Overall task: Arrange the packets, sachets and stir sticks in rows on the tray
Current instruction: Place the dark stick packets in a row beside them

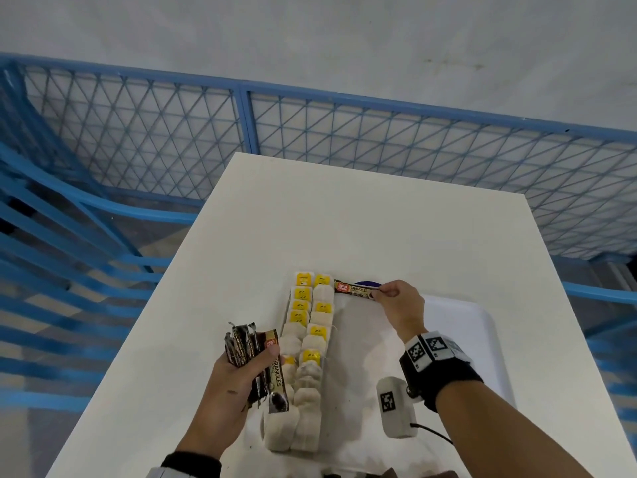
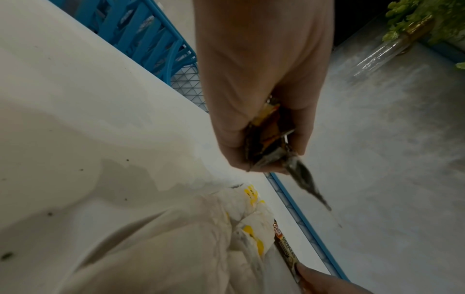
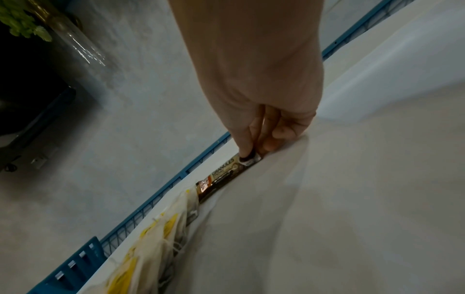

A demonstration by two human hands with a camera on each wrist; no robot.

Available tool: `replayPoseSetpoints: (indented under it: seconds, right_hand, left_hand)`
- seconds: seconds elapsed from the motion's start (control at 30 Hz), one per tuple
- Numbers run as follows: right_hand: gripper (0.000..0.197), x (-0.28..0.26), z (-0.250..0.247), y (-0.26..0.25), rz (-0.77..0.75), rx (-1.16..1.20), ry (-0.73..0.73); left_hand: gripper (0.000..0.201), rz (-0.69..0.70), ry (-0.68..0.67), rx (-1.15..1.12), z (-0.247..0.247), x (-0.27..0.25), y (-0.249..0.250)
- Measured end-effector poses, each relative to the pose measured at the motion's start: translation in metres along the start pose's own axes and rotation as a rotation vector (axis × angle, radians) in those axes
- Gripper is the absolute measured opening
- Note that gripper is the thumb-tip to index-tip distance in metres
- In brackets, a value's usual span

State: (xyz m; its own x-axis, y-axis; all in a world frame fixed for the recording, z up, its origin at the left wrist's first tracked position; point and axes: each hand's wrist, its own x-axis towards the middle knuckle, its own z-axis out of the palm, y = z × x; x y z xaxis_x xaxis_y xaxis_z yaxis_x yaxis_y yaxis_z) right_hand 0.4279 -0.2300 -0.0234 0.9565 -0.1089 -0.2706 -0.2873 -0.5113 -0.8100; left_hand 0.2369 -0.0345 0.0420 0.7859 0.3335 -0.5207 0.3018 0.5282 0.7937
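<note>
The right hand (image 1: 401, 305) pinches one sachet (image 1: 355, 289) by its end, laying it at centre frame beside the two teabag rows (image 1: 310, 339) on the tray (image 1: 479, 326), probably starting a third row, while the left hand (image 1: 234, 384) clutches the spare sachets (image 1: 246, 343) at lower left as stock.

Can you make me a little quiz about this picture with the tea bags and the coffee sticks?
1. True or false: the right hand is pinching one coffee stick.
2. What does the left hand grip? A) a spoon B) a bunch of sticks C) nothing
3. Fill in: the tea bags lie in ___ rows on the tray.

Key
1. True. It pinches the stick's end at the far end of the tea bag rows.
2. B.
3. Two, side by side.
</note>
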Motion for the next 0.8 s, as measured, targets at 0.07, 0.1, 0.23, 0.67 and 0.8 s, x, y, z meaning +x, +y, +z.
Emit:
replayPoseSetpoints:
  seconds: [0.07, 0.1, 0.23, 0.67, 0.8]
  right_hand:
    - [0.011, 0.0, 0.001, 0.001, -0.007, -0.011, 0.018]
    - [0.012, 0.0, 0.001, 0.001, -0.014, -0.012, 0.026]
    - [0.015, -0.003, 0.001, 0.002, -0.027, 0.005, 0.053]
    - [0.019, -0.129, -0.006, -0.036, -0.191, 0.084, -0.652]
    - [0.02, -0.15, -0.005, -0.039, -0.208, 0.08, -0.734]
  left_hand:
    - [0.013, 0.01, 0.0, 0.008, 0.0, 0.001, -0.001]
    - [0.013, 0.016, 0.001, 0.013, 0.001, 0.001, -0.001]
    - [0.014, 0.024, -0.005, 0.008, 0.005, 0.002, -0.002]
    - [0.03, 0.06, -0.029, 0.025, 0.022, -0.001, -0.002]
    - [0.023, 0.067, -0.063, -0.021, 0.029, -0.006, 0.002]
